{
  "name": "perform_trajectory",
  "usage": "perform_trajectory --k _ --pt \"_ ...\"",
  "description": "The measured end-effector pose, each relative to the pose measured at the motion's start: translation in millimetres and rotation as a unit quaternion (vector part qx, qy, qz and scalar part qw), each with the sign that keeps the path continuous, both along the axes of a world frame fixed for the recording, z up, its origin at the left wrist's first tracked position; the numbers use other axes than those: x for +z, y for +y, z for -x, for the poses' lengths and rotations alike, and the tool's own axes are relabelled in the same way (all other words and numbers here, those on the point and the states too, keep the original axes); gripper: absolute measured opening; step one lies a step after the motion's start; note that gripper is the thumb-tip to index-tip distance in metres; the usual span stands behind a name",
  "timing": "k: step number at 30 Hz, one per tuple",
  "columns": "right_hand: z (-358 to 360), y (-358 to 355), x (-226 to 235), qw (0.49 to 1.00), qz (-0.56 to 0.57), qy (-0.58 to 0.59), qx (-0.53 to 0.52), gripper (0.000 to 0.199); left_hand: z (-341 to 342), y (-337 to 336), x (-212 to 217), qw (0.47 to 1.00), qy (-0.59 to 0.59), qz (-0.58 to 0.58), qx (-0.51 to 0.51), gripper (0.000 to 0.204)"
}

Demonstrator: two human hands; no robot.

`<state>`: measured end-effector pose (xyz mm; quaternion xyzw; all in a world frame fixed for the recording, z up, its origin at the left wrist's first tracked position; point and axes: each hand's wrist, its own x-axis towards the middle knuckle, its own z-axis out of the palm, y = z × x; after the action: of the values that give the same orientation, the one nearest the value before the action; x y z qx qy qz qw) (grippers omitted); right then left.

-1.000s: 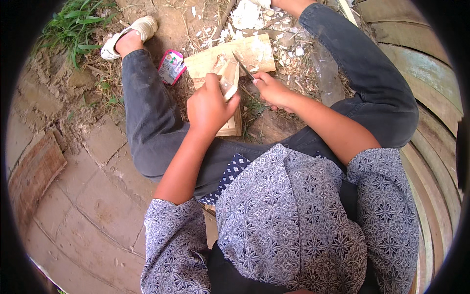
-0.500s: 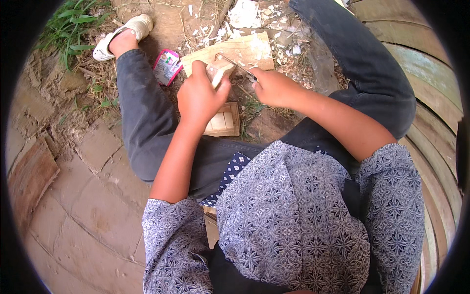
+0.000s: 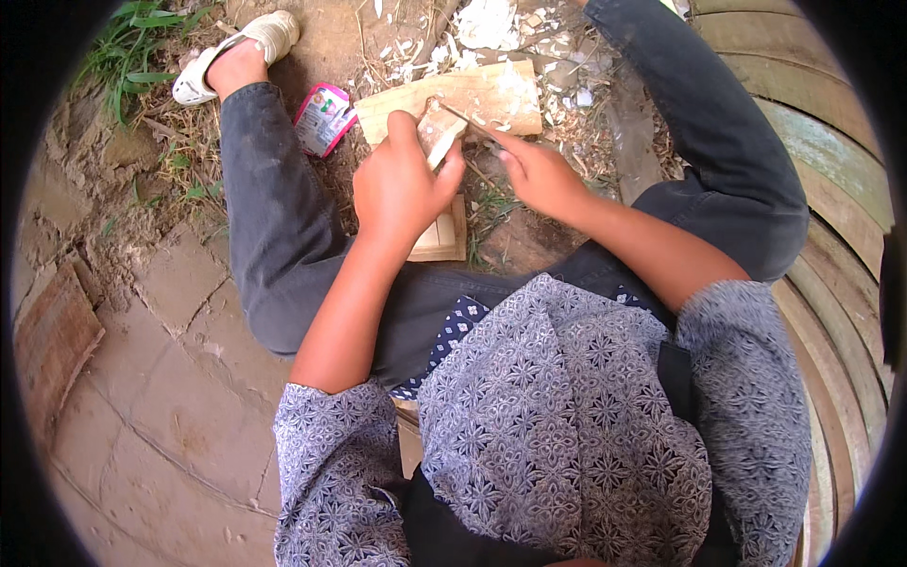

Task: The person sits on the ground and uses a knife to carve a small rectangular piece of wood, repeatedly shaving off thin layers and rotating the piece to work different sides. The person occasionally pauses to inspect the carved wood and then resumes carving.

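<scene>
At five o'clock, closest to the camera, the person's blue-and-white patterned shirt (image 3: pixel 567 425); past it, dark trousers (image 3: pixel 283 208), legs spread toward ten and two. Just off centre toward twelve, a rimmed wooden piece (image 3: pixel 457 236) on the ground, partly covered by the left arm. At eleven o'clock, left hand (image 3: pixel 402 184) closed round a small pale wood block (image 3: pixel 442 128), which sits at twelve. At one o'clock, right hand (image 3: pixel 543 175), fingers curled in a grip on a thin knife (image 3: pixel 470 122); blade points toward eleven, by the block's far right edge. Whether it meets the wood, cannot tell. Beyond both, a flat board (image 3: pixel 472 83) at twelve, shavings on it. Pink-and-white packet (image 3: pixel 324 120) at eleven, just beside the board's left end. Farther out: thick litter of white shavings (image 3: pixel 487 25) at twelve, pale shoe (image 3: pixel 274 38) at eleven, green grass (image 3: pixel 128 61) at ten.
</scene>
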<state>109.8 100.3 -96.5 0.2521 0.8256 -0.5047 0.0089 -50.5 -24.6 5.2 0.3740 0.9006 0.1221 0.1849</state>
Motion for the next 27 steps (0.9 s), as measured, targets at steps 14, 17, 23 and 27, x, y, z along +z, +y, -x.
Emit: perform_trajectory --k 14,17,23,27 --pt "13.2 1.6 29.9 0.996 0.025 -0.078 0.042 0.049 4.9 -2.2 -0.5 1.0 0.021 0.018 -0.003 0.049" --pt "6.6 -2.6 43.1 0.994 0.025 0.092 0.046 0.053 1.0 -1.8 -1.7 1.0 0.022 0.013 -0.001 0.049" --pt "-4.9 1.5 -0.7 0.998 -0.047 -0.007 0.05 0.055 0.0 -2.8 -2.7 0.999 0.038 -0.01 -0.015 0.049" --pt "-8.7 1.3 6.3 0.999 0.046 0.022 0.006 0.046 2.7 -0.9 -4.5 0.999 0.04 -0.011 -0.016 0.049"
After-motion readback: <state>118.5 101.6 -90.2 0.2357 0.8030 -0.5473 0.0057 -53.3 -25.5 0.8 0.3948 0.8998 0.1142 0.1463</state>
